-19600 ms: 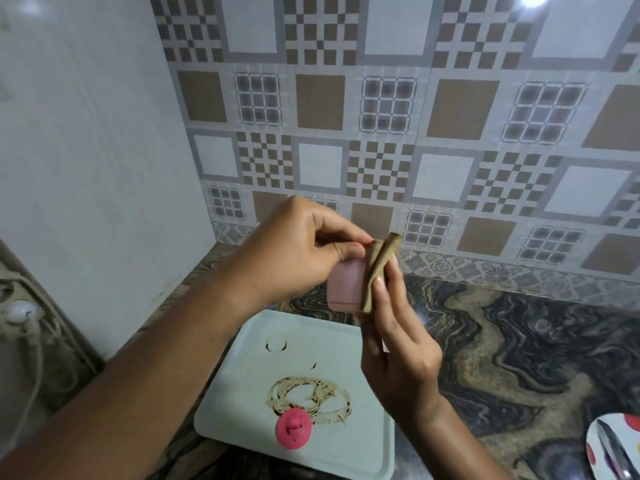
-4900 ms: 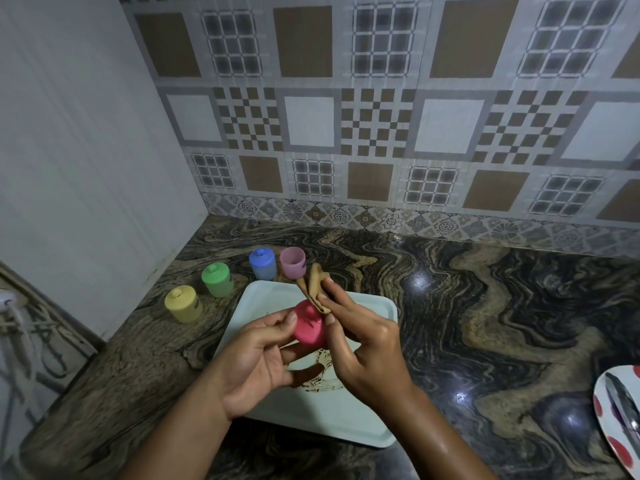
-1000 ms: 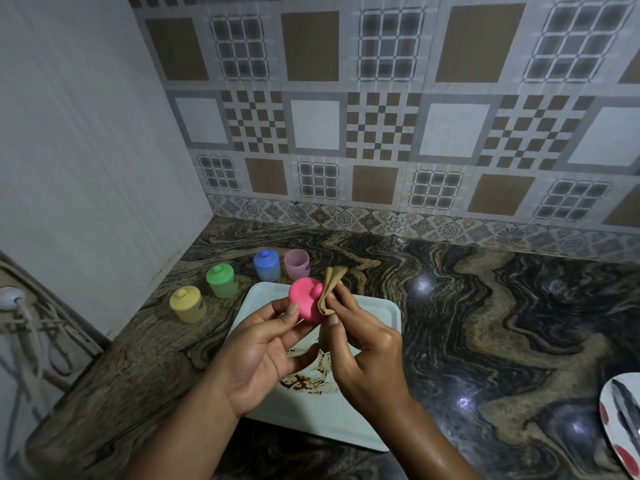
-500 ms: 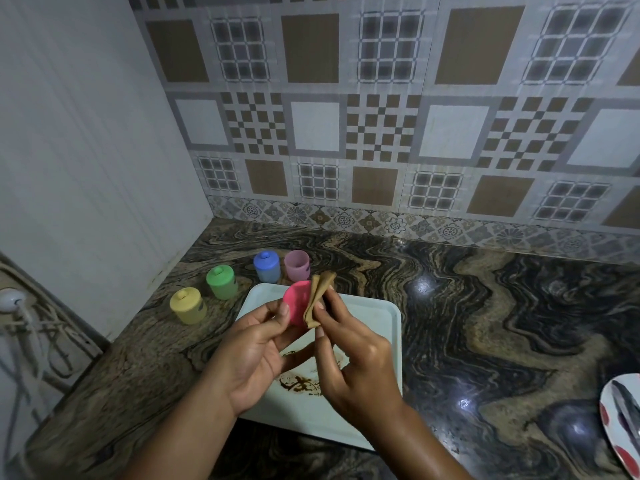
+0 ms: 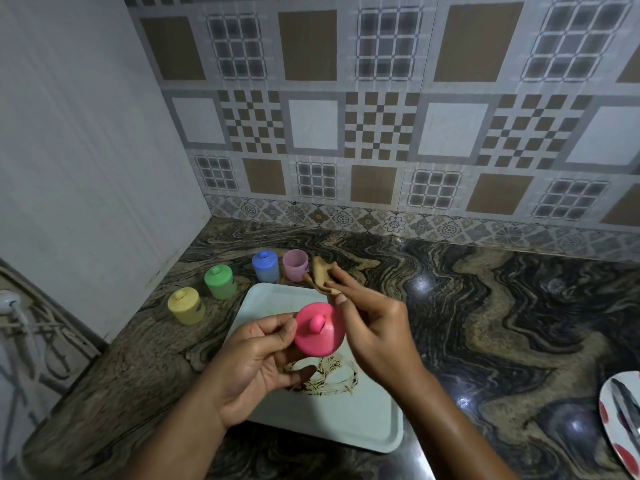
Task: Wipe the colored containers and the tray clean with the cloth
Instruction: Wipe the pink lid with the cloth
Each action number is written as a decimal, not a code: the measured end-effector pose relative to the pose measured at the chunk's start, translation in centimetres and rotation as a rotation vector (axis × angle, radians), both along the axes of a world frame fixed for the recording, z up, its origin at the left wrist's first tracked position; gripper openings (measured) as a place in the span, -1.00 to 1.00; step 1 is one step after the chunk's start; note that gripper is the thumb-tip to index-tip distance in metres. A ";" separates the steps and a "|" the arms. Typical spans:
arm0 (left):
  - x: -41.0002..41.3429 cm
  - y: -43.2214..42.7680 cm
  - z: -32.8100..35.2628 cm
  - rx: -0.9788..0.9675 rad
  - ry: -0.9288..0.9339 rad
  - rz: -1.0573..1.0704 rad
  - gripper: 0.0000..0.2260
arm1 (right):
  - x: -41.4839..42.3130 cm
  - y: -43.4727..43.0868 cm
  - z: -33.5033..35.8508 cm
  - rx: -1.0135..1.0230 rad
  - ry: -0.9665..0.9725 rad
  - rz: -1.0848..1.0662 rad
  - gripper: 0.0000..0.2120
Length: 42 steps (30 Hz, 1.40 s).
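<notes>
Pink lid (image 5: 318, 329): we are holding it above the tray (image 5: 363, 420), knob facing us. Our left hand (image 5: 256, 358) is gripping its left rim with curled fingertips, thumb passing beneath. The lid's underside is staying out of sight.

Our right hand (image 5: 374, 327) is sitting just right of the lid, fingers curled and pinching the folded tan cloth (image 5: 323, 277), which is sticking out past the fingertips. It is looking apart from the lid.

Under both hands a brown smear (image 5: 325, 375) is showing on the tray, partly covered by our left thumb. Our left forearm is hiding the tray's near-left edge.

Beyond the fingertips, off the tray: a lidless pink container (image 5: 295, 265) just left of the cloth, then lidded blue container (image 5: 265, 266), green container (image 5: 219, 282) and yellow container (image 5: 185, 305) running away left, toward the side wall.

Right of our right hand the marbled counter (image 5: 502, 323) is stretching wide, as far as a red-spotted plate (image 5: 620, 420) that the frame is cutting off. Far left, cables (image 5: 20, 341) are blurring together.
</notes>
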<state>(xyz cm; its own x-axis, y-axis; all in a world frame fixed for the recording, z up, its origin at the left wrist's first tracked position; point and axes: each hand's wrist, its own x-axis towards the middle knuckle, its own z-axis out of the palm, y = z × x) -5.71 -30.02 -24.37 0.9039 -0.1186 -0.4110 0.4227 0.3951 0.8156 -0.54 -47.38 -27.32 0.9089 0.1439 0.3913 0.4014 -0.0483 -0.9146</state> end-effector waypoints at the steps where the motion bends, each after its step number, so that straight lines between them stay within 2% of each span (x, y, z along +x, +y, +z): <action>1: 0.0 0.1 0.1 -0.017 0.007 0.017 -0.68 | 0.1 -0.2 0.3 0.061 0.048 0.030 -0.66; 5: 0.4 0.6 0.4 -0.076 0.016 0.097 -0.74 | -0.6 -0.5 1.0 0.176 0.114 0.101 -0.52; 9: 0.5 0.8 0.4 -0.053 0.016 0.127 -0.77 | -1.7 0.1 0.7 0.115 0.114 0.158 -0.71; 11: 0.4 0.6 0.5 -0.023 0.014 0.110 -0.75 | -2.0 0.5 0.4 0.073 0.112 0.135 -0.72; 15: 0.5 0.4 0.6 -0.006 -0.003 0.154 -0.80 | -2.0 1.0 -0.4 -0.052 -0.048 0.064 -0.70; 18: 0.5 0.1 0.7 -0.033 -0.006 0.187 -0.73 | -2.2 1.3 -1.0 -0.153 -0.226 -0.038 -0.68; 23: 0.3 -0.4 0.7 -0.114 0.018 0.205 -0.73 | -3.0 1.4 -1.6 -0.198 -0.336 -0.136 -0.67; 30: 0.3 -0.9 0.7 -0.176 0.049 0.252 -0.78 | -3.7 1.1 -2.0 -0.210 -0.395 -0.149 -0.66; 42: 0.4 -0.5 -0.1 -0.153 0.039 0.221 -0.70 | -3.8 0.5 -3.1 -0.145 -0.385 -0.067 -0.67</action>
